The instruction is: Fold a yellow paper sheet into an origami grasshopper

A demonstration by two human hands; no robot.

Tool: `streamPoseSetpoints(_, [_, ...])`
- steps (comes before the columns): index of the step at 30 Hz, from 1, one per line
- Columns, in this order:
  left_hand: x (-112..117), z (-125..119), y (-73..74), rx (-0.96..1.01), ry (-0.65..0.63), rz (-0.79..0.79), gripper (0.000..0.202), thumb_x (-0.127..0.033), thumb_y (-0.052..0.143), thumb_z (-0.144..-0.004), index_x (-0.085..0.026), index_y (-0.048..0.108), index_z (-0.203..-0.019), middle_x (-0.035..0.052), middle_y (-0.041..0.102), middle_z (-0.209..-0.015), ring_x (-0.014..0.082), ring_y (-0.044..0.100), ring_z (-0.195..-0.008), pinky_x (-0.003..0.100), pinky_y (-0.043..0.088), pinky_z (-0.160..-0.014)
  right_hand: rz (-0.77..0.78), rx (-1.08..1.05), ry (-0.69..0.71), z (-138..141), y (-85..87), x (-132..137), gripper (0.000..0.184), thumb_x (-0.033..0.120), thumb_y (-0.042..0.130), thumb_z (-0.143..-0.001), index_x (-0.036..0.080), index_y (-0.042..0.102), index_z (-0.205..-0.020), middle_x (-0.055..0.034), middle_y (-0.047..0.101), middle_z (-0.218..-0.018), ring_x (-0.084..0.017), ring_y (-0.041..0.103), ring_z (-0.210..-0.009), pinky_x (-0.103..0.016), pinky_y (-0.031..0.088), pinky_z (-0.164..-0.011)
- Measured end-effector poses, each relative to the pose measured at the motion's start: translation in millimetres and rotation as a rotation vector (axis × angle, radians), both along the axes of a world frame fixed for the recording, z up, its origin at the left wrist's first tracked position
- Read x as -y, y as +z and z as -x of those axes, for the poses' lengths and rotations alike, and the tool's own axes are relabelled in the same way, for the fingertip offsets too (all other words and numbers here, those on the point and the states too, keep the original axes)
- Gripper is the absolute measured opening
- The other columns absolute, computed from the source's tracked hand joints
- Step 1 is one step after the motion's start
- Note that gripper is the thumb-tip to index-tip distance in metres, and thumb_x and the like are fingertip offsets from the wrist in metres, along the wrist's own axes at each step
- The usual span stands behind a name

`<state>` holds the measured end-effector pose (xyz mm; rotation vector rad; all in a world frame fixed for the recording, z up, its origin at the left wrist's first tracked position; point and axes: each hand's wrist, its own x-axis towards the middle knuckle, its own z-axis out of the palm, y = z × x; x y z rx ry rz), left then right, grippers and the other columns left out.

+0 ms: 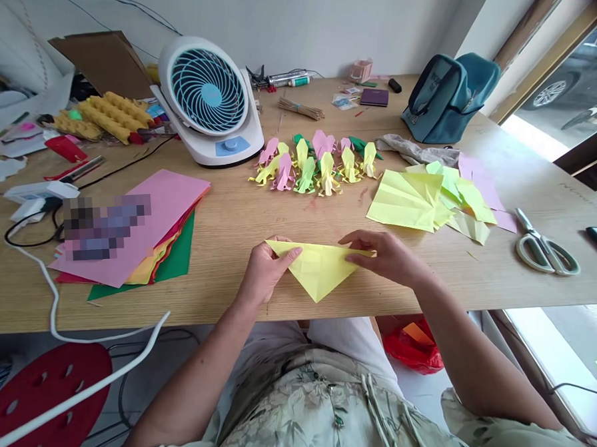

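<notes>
A sheet of yellow paper, folded into a triangle, lies between my hands near the table's front edge, its point towards me. My left hand pinches the left end of its long edge between thumb and fingers. At the other end, my right hand grips the right corner, thumb below and fingers above. Beyond the hands stand several small folded paper figures in pink, yellow and green. To the right, creased yellow sheets overlap other loose coloured papers.
A white fan stands behind on the left. Coloured paper sheets are stacked at left, near a white cable. Scissors lie at right, with a blue-green bag farther back. A red stool stands below the table.
</notes>
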<state>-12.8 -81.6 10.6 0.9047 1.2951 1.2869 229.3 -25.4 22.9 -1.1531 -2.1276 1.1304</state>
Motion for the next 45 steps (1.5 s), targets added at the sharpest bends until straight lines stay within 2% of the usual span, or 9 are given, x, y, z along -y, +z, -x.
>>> streamPoseSetpoints(7, [15.8, 24.7, -4.4, -0.024, -0.208, 0.079, 0.041, -0.041, 0.088, -0.062, -0.017, 0.071, -0.091, 0.0048, 0.074, -0.093, 0.0179, 0.067, -0.083, 0.031, 0.055, -0.080, -0.050, -0.203, -0.171, -13.5, -14.9, -7.2, 0.037, 0.042, 0.070, -0.084, 0.021, 0.066, -0.114, -0.0033, 0.069, -0.087, -0.020, 0.063, -0.084, -0.033, 0.048, -0.078])
streamPoseSetpoints(12, [6.0, 36.7, 12.9, -0.558, -0.167, -0.181, 0.034, -0.036, 0.080, -0.075, -0.023, 0.073, -0.106, 0.0064, 0.073, -0.114, 0.0222, 0.066, -0.106, 0.033, 0.048, -0.097, -0.206, -0.026, -0.014, -9.0, 8.1, -12.4, 0.036, 0.033, 0.065, -0.089, 0.023, 0.063, -0.123, -0.0034, 0.073, -0.092, -0.019, 0.066, -0.084, -0.032, 0.048, -0.080])
streamPoseSetpoints(18, [-18.0, 1.3, 15.0, -0.679, -0.422, -0.304, 0.037, -0.017, 0.075, -0.075, -0.024, 0.067, -0.111, 0.0025, 0.071, -0.115, 0.0188, 0.066, -0.100, 0.031, 0.050, -0.090, -0.436, 0.032, 0.147, 13.5, 32.0, -16.8, 0.033, 0.024, 0.062, -0.091, 0.023, 0.062, -0.124, -0.0034, 0.075, -0.094, -0.019, 0.069, -0.085, -0.033, 0.051, -0.081])
streamPoseSetpoints(23, [-17.9, -3.5, 10.8, -0.671, -0.357, -0.302, 0.029, -0.015, 0.071, -0.078, -0.022, 0.062, -0.104, -0.0018, 0.069, -0.096, 0.0152, 0.066, -0.090, 0.025, 0.049, -0.080, -0.515, -0.114, 0.083, 16.6, 22.6, -11.8, 0.035, 0.025, 0.064, -0.092, 0.027, 0.060, -0.127, -0.0033, 0.072, -0.097, -0.021, 0.069, -0.092, -0.037, 0.053, -0.088])
streamPoseSetpoints(29, [-12.1, -7.5, -3.1, -0.550, -0.230, -0.268, 0.016, -0.020, 0.066, -0.082, -0.020, 0.062, -0.097, -0.0013, 0.069, -0.090, 0.0141, 0.065, -0.083, 0.024, 0.050, -0.074, -0.139, -0.406, -0.025, 17.7, -9.2, -1.1, 0.059, 0.040, 0.074, -0.085, 0.029, 0.047, -0.136, -0.0039, 0.067, -0.101, -0.020, 0.066, -0.091, -0.035, 0.056, -0.083])
streamPoseSetpoints(33, [-10.9, -14.3, -13.4, -0.467, -0.207, -0.274, 0.025, -0.018, 0.069, -0.079, -0.021, 0.057, -0.100, 0.0004, 0.067, -0.095, 0.0145, 0.067, -0.086, 0.025, 0.053, -0.075, -0.035, -0.279, -0.058, 20.4, -27.2, 11.5, 0.025, 0.035, 0.069, -0.089, 0.025, 0.059, -0.109, -0.0014, 0.066, -0.091, -0.016, 0.061, -0.079, -0.029, 0.050, -0.069])
streamPoseSetpoints(36, [-8.6, -13.6, -13.8, -0.438, -0.243, -0.325, 0.036, -0.014, 0.069, -0.079, -0.023, 0.054, -0.109, 0.0033, 0.066, -0.108, 0.0148, 0.068, -0.094, 0.026, 0.055, -0.079, -0.142, -0.176, -0.125, 20.0, -32.0, 19.9, 0.008, 0.030, 0.064, -0.091, 0.023, 0.060, -0.089, 0.0016, 0.058, -0.077, -0.014, 0.054, -0.069, -0.027, 0.044, -0.062])
streamPoseSetpoints(40, [-4.5, -7.8, -11.2, -0.496, -0.230, -0.378, 0.039, -0.011, 0.069, -0.080, -0.023, 0.051, -0.112, 0.0059, 0.063, -0.122, 0.0147, 0.067, -0.102, 0.026, 0.055, -0.080, -0.346, -0.175, -0.123, 18.7, -28.3, 25.7, 0.003, 0.021, 0.062, -0.091, 0.023, 0.060, -0.090, 0.0003, 0.059, -0.082, -0.016, 0.056, -0.074, -0.030, 0.045, -0.069])
streamPoseSetpoints(45, [0.7, -5.1, -12.5, -0.512, -0.205, -0.392, 0.030, -0.016, 0.068, -0.083, -0.023, 0.050, -0.105, 0.0040, 0.065, -0.114, 0.0137, 0.068, -0.095, 0.022, 0.054, -0.071, -0.544, -0.174, -0.004, 17.7, -24.4, 30.0, 0.020, 0.007, 0.057, -0.089, 0.024, 0.058, -0.099, -0.0039, 0.064, -0.094, -0.019, 0.061, -0.086, -0.033, 0.048, -0.074])
